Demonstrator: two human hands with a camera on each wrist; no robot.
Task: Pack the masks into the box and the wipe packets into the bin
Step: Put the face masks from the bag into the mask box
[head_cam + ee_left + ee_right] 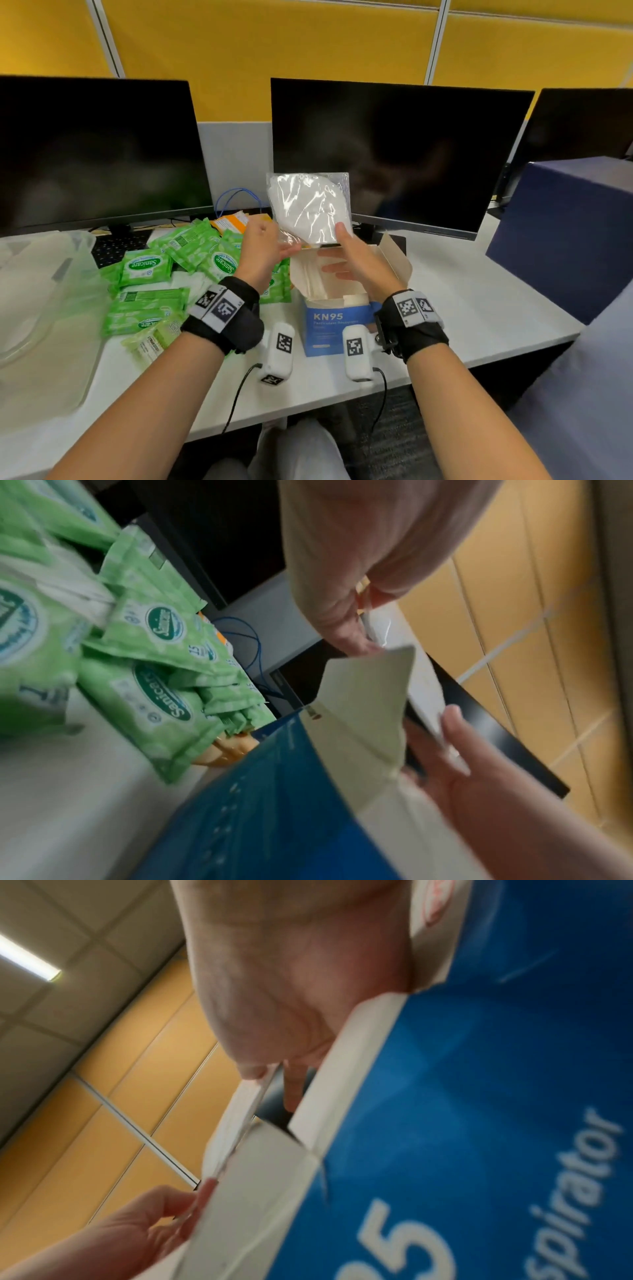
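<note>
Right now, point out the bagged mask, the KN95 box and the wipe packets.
bagged mask (310,207), head view, middle of the white mask.
KN95 box (329,317), head view, blue front panel.
wipe packets (145,265), head view, label of one green packet.

Left hand (262,248) covers the lower left corner of the bagged mask (310,209). Right hand (356,260) blocks much of the open box (337,317) interior. Both wrist views are smeared with blur. The clear bin (44,294) runs off the left edge.
</note>
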